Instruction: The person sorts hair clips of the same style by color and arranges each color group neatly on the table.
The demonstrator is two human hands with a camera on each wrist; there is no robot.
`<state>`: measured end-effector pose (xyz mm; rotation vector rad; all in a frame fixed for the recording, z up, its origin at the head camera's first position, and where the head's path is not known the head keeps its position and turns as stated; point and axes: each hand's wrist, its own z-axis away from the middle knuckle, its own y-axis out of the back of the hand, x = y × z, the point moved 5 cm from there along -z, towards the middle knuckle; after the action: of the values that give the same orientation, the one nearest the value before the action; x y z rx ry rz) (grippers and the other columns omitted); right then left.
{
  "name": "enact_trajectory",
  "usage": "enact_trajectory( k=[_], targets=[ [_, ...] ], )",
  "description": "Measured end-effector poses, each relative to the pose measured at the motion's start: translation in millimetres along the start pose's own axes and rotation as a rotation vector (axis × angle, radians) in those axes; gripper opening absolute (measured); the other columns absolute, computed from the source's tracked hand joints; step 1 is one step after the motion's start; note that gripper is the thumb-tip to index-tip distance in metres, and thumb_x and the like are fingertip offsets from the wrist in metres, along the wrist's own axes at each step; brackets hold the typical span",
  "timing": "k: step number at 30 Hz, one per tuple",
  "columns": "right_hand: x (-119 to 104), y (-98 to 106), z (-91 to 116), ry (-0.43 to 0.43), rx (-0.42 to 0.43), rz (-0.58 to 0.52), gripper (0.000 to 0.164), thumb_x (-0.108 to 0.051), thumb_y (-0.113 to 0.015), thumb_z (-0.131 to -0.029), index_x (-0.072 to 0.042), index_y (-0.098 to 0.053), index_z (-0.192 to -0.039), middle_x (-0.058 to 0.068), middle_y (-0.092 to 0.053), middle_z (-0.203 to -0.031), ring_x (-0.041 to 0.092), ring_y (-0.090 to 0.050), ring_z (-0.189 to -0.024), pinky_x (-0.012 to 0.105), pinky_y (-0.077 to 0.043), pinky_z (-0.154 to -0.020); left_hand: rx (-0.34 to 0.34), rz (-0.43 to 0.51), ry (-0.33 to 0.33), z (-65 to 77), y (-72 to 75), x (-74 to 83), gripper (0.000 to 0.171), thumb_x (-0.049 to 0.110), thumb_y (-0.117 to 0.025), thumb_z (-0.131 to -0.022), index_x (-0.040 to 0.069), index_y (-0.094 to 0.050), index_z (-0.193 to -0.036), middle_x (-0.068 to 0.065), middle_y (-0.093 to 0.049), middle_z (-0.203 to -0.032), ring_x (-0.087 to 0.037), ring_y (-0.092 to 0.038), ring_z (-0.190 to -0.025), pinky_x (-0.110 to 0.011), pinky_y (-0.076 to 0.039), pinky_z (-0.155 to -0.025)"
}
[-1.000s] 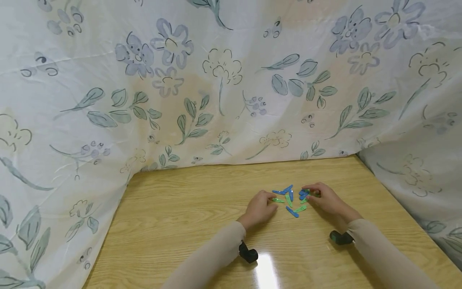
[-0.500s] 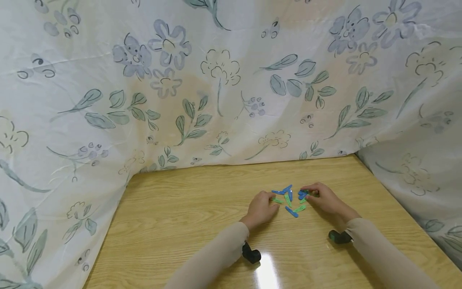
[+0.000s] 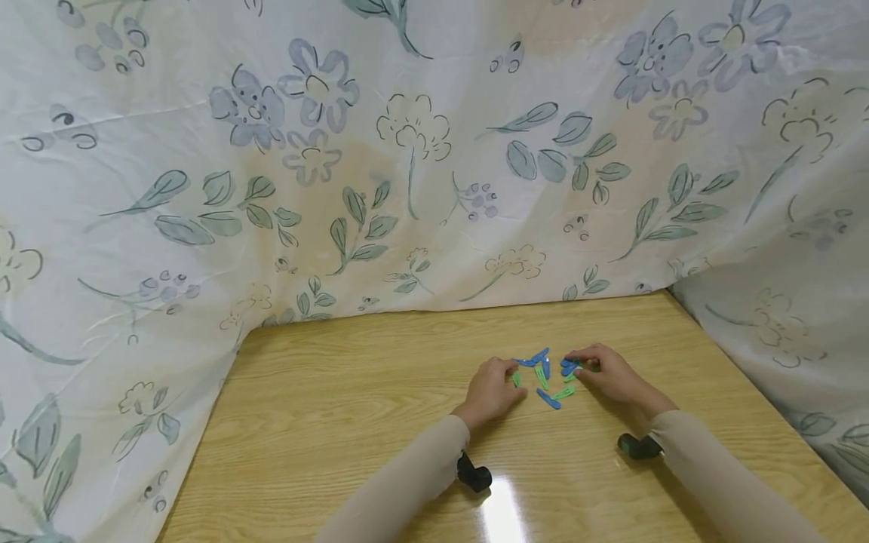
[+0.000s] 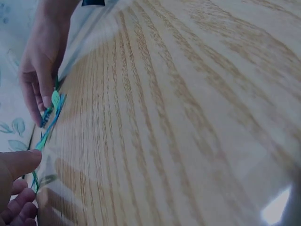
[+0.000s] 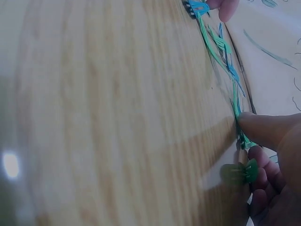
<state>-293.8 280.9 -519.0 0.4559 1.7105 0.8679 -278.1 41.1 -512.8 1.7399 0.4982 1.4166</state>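
Observation:
Several blue and green hair clips lie in a loose patch on the wooden table. At its left side, my left hand pinches a green hair clip between thumb and fingers. Across from it, my right hand bends its thumb and fingers round a bunch of blue hair clips. Beside the right thumb, a green hair clip pokes out. In the right wrist view another green hair clip shows by the curled fingers. Between the hands lie an upright green hair clip and a blue hair clip.
The wooden table reaches back to a floral curtain, which also hangs along both sides. Black wrist mounts stick out below the sleeves. Light glares off the tabletop near its front.
The green hair clip at my left hand has turned from lying sideways to nearly upright and come in between thumb and fingers. My right hand has barely moved.

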Motion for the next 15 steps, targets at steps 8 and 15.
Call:
enact_trajectory(
  k=[8, 15],
  targets=[
    [-1.2, -1.5, 3.7, -0.010, 0.000, 0.006, 0.031, -0.002, -0.069, -0.093, -0.001, -0.071, -0.124, 0.018, -0.067, -0.117, 0.032, -0.060, -0.108, 0.035, -0.049, -0.088, -0.012, 0.018, -0.016, 2.7, -1.1, -3.9, 0.051, 0.026, -0.083, -0.086, 0.010, -0.068, -0.131, -0.001, -0.065, -0.108, -0.012, -0.057, -0.099, -0.025, -0.048, -0.086],
    [-5.4, -2.8, 6.8, -0.014, 0.004, 0.008, 0.031, -0.003, -0.069, -0.093, -0.001, -0.070, -0.124, 0.018, -0.067, -0.116, 0.031, -0.059, -0.106, 0.040, -0.049, -0.088, -0.048, 0.098, -0.037, 3.9, 1.8, -8.1, 0.054, 0.023, -0.084, -0.085, 0.012, -0.066, -0.135, -0.004, -0.062, -0.115, -0.015, -0.057, -0.106, -0.029, -0.049, -0.095]
  ],
)
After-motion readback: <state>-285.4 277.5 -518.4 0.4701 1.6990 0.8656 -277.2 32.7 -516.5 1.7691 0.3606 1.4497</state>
